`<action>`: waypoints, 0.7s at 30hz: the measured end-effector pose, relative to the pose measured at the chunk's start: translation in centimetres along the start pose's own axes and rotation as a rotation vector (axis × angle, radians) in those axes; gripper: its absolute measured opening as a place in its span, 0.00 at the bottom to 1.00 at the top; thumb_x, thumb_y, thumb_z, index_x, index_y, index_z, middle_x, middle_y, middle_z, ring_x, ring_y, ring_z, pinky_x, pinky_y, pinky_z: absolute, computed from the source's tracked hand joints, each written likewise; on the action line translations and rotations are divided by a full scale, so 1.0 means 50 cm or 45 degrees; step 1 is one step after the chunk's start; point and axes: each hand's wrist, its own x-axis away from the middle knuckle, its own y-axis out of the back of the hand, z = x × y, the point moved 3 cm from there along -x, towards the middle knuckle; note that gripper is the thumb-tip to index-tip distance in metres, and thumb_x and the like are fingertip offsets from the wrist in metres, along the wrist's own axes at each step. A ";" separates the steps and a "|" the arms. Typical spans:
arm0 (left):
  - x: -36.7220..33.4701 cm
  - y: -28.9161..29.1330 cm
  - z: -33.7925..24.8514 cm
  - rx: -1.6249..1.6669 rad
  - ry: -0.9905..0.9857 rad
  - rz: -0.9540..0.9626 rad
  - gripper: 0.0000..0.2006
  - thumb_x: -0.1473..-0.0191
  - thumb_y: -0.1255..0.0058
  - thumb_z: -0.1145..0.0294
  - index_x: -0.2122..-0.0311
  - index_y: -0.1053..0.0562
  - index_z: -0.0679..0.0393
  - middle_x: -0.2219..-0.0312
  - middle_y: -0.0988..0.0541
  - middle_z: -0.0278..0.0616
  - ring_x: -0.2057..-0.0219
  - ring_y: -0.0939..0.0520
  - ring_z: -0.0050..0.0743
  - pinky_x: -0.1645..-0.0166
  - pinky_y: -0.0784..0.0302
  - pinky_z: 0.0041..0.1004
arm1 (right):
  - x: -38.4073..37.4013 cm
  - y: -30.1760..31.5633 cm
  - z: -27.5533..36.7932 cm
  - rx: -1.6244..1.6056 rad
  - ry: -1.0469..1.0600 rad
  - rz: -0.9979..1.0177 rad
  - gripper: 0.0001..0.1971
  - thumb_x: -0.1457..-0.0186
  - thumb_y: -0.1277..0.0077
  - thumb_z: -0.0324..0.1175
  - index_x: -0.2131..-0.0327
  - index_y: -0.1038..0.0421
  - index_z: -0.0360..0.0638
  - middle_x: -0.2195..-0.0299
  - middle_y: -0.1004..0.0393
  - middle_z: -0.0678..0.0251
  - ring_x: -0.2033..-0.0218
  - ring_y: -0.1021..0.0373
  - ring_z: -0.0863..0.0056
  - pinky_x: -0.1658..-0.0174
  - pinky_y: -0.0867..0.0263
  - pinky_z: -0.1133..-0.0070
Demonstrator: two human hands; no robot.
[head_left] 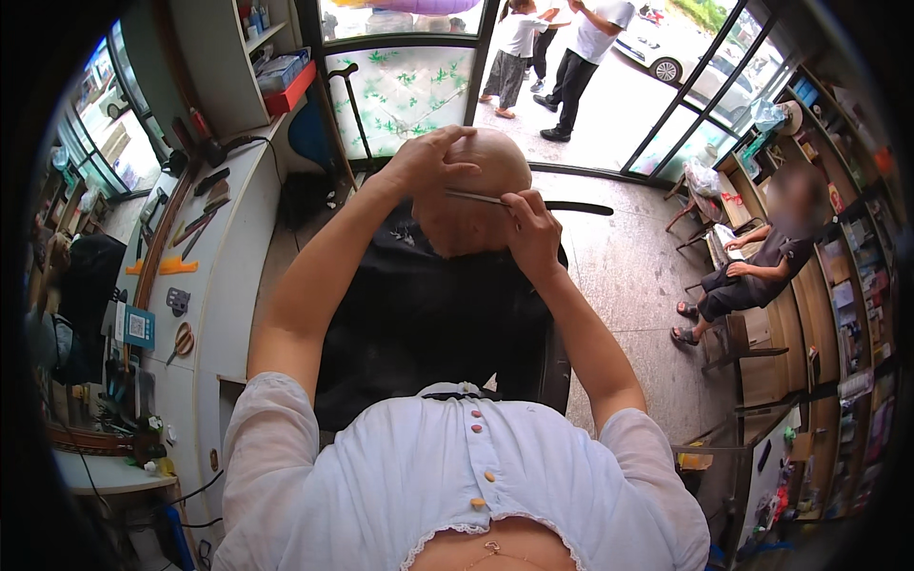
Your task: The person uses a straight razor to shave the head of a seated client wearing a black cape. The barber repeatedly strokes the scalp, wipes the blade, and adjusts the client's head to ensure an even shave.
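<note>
A person with a shaved head (pixel 501 157) is seated in front of me under a black cape (pixel 428 324). My left hand (pixel 430 162) lies on the side of that head, fingers spread and stretched over the scalp. In my right hand (pixel 536 231) is a straight razor (pixel 583 207), pinched near its middle. Its thin metal blade reaches left across the head, just below my left fingers, and its dark handle sticks out to the right. Whether the blade's edge touches skin I cannot tell. Small pale bits of hair lie on the cape.
On the left a white counter (pixel 224 238) under a mirror holds an orange comb (pixel 176 265), scissors (pixel 181 342) and clippers (pixel 211 181). A walking cane (pixel 352 105) leans by the glass door. One person (pixel 776 247) sits at the right beside shelves; others stand outside.
</note>
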 end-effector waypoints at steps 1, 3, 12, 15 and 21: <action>0.000 -0.001 0.000 0.003 -0.001 -0.010 0.31 0.56 0.43 0.46 0.48 0.33 0.51 0.56 0.25 0.46 0.56 0.24 0.46 0.51 0.29 0.35 | 0.002 0.000 0.000 0.078 0.065 0.037 0.08 0.55 0.45 0.30 0.68 0.28 0.50 0.73 0.32 0.73 0.82 0.34 0.70 0.77 0.38 0.76; -0.003 -0.002 0.005 0.005 -0.034 -0.026 0.32 0.56 0.43 0.46 0.48 0.33 0.51 0.57 0.25 0.46 0.56 0.24 0.45 0.51 0.29 0.35 | 0.010 -0.002 0.008 0.160 0.156 0.129 0.08 0.55 0.45 0.31 0.68 0.29 0.50 0.74 0.33 0.73 0.82 0.34 0.69 0.77 0.38 0.76; -0.003 -0.006 0.007 0.021 -0.008 -0.015 0.34 0.57 0.41 0.46 0.47 0.34 0.51 0.56 0.26 0.47 0.55 0.25 0.45 0.50 0.30 0.35 | 0.009 -0.005 0.013 0.156 0.104 0.207 0.09 0.56 0.43 0.30 0.68 0.28 0.49 0.73 0.31 0.71 0.80 0.32 0.69 0.76 0.36 0.75; 0.002 -0.003 0.003 0.015 0.001 -0.029 0.34 0.58 0.41 0.47 0.47 0.34 0.52 0.56 0.26 0.47 0.55 0.25 0.46 0.50 0.30 0.35 | 0.011 -0.001 0.024 0.110 0.110 0.230 0.09 0.56 0.43 0.29 0.68 0.28 0.49 0.73 0.31 0.70 0.79 0.31 0.68 0.74 0.35 0.74; 0.001 0.002 -0.002 0.001 0.054 0.107 0.37 0.58 0.41 0.44 0.45 0.37 0.50 0.53 0.28 0.48 0.53 0.26 0.46 0.49 0.30 0.35 | -0.018 0.015 -0.021 -0.388 -0.258 0.062 0.07 0.52 0.45 0.27 0.66 0.28 0.47 0.72 0.29 0.67 0.77 0.28 0.71 0.74 0.33 0.77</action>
